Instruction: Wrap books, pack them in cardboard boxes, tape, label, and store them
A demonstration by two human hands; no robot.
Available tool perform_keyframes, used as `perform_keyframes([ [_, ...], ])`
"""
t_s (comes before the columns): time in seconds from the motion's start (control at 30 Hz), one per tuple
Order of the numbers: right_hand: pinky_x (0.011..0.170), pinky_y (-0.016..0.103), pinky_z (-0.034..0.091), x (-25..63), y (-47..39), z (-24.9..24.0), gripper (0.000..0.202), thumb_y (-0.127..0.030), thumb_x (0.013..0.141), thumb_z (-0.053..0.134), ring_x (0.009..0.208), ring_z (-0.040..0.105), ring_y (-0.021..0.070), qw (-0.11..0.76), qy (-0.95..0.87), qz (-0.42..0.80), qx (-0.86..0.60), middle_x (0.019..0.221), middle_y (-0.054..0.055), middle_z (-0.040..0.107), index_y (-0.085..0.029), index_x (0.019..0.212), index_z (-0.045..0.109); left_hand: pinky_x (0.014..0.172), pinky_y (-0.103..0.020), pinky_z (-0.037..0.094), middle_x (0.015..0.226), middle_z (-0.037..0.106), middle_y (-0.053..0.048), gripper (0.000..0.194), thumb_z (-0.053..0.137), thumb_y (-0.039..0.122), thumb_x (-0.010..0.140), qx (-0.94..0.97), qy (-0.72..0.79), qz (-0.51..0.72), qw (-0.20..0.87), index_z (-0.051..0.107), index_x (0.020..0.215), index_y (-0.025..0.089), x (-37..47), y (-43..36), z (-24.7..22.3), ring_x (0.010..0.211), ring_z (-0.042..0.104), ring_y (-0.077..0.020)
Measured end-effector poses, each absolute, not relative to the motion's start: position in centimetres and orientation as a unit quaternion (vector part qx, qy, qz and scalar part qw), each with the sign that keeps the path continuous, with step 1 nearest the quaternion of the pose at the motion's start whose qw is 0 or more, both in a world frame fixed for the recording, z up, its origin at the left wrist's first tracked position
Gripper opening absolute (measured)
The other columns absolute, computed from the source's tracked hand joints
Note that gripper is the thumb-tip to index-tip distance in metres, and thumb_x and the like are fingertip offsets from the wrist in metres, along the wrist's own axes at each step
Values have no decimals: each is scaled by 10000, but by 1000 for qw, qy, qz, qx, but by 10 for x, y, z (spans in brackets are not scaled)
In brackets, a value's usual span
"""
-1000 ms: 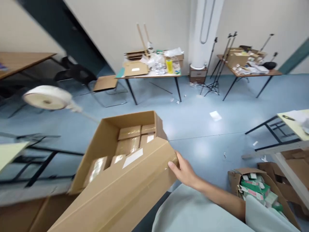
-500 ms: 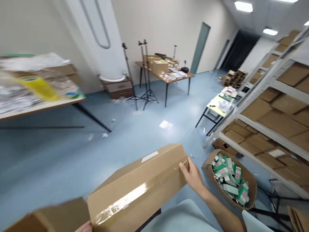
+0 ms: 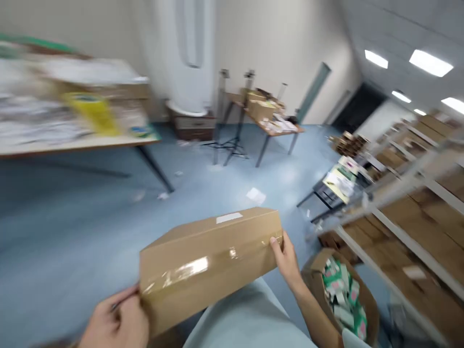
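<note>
A long brown cardboard box (image 3: 213,261), its seam covered with shiny clear tape, is held in front of my body and tilted. A white label (image 3: 229,217) is on its far upper face. My right hand (image 3: 288,263) grips the right end, thumb on the taped face and the other fingers behind the edge. At the left end, my left hand (image 3: 118,316) is closed against the box, its fingers curled and partly hidden. A thin dark line shows by the left fingers, too blurred to name.
An open carton (image 3: 368,299) of green-and-white small boxes stands at lower right, beside metal shelving (image 3: 402,241) filled with cartons. At left is a cluttered table (image 3: 126,140) with a yellow item. Farther off are tripods (image 3: 239,116), another table (image 3: 268,130) and paper (image 3: 255,195) on the floor.
My view has turned left, shifting the room rightward. My left hand has come fully into view at the box's left end. The open cardboard piece at lower left has mostly left view.
</note>
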State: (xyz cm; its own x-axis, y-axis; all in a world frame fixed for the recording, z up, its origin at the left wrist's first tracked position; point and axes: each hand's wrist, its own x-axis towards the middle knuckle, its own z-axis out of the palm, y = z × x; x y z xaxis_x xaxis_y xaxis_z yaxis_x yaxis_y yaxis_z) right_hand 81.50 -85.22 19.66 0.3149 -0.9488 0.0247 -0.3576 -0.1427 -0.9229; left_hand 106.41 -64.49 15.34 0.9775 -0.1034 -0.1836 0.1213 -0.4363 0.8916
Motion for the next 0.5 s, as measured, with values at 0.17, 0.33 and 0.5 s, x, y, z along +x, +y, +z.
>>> perform_keyframes([
  [0.17,947,387,613,975,-844,203,557,-705,967,644,1127,762,300,462,402,-202,-764,1210,96,821,-235,1260,703,762,-398,573,930,818,-68,292,564,507,801,792,176,-32,584,712,883,269,1135,-574,166,911,738,-300],
  [0.33,935,374,566,1169,-786,178,598,-723,964,639,1153,722,298,449,277,-54,-848,1223,95,796,-216,1276,693,707,-325,530,895,800,-56,234,553,470,881,713,356,46,603,655,862,260,1209,-477,122,848,726,-253],
  [0.5,946,394,552,1371,-699,140,631,-773,922,644,1137,711,317,386,108,85,-912,1198,112,788,-207,1199,674,696,-317,485,813,758,-27,203,533,420,930,620,516,111,580,642,874,259,1276,-406,64,757,682,-230],
])
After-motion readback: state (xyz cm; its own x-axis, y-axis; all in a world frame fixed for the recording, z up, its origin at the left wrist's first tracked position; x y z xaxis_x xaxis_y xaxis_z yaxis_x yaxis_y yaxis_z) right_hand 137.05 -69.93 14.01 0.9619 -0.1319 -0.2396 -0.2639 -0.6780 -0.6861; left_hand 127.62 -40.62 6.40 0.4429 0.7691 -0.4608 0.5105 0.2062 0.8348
